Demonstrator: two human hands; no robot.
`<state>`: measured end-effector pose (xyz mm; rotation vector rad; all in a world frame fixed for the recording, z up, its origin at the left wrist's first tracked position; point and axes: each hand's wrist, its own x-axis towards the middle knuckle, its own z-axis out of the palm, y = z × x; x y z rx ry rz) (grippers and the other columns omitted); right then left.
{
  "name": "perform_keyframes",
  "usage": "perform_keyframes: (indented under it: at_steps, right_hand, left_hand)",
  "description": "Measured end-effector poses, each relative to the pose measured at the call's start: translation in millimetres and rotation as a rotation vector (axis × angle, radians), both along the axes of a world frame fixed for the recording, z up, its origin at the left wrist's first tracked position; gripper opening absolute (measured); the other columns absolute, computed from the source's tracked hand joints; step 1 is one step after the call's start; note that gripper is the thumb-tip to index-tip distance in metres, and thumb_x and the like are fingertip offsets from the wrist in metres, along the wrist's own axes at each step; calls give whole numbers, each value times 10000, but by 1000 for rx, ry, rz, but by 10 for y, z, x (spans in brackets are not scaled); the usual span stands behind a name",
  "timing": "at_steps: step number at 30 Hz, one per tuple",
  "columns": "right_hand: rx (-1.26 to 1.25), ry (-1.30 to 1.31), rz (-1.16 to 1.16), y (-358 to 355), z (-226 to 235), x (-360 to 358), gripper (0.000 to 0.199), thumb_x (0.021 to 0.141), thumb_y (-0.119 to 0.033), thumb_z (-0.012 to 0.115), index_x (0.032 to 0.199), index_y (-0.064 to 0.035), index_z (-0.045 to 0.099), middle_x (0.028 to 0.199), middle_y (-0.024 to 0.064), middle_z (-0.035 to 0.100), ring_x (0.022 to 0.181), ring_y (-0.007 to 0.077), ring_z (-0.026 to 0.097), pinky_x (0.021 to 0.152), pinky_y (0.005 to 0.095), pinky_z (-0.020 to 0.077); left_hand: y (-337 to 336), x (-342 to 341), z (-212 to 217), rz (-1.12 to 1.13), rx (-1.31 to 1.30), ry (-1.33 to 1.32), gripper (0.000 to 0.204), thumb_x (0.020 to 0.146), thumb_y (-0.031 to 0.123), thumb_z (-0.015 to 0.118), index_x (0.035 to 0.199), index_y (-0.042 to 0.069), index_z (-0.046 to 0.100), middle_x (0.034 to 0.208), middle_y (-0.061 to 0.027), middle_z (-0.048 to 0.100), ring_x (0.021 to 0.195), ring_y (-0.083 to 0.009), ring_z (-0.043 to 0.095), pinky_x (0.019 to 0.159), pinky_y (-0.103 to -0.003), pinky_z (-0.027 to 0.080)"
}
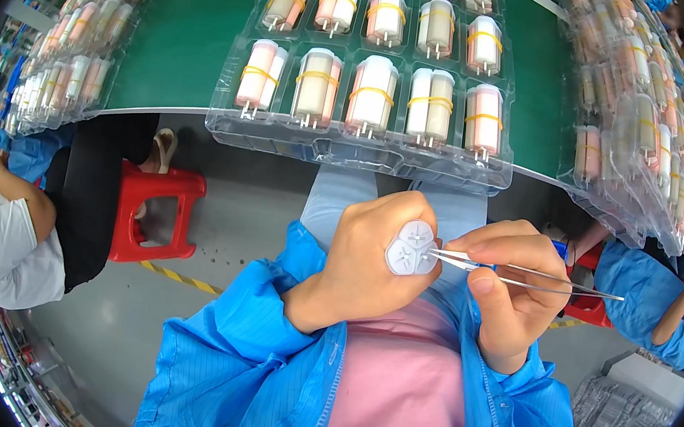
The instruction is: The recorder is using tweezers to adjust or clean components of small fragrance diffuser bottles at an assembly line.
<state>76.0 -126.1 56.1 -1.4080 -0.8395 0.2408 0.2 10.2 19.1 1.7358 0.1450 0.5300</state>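
In front of my lap, my left hand (359, 245) is closed around a bundle of cylinders. Only its white three-lobed end (412, 253) shows, with small raised marks on each lobe; the fingers hide the rest. Thin metal tweezers (456, 260) are pinched in my right hand (520, 280). Their tips reach the right side of that white end, at or very near one of the marks, and the back ends stick out to the right.
Ahead, a clear plastic tray (349, 154) of banded cylinder bundles (373, 90) lies on a green table (171, 46). Stacked trays (652, 156) rise at right, others (73, 56) at left. A red stool (158, 214) and a person's white sleeve (13, 248) are left; another person's blue sleeve (641, 294) is right.
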Motion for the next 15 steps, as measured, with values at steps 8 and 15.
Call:
perform_keyframes:
  at_steps: [8,15]
  right_hand:
    - [-39,-44,42,17,13,14,170,712,21,712,872,36,657,846,155,689,750,227,661,662,296,518]
    - [-49,-49,54,15,23,26,182,701,10,723,869,37,659,847,156,689,746,225,660,661,293,517]
  left_hand:
    - [1,-1,-5,-8,-34,17,229,612,9,720,729,35,525,655,-121,560,582,-296,582,500,-346,426]
    - [18,2,3,-54,-97,59,236,610,18,727,728,39,524,641,-108,564,566,-247,579,502,-319,421]
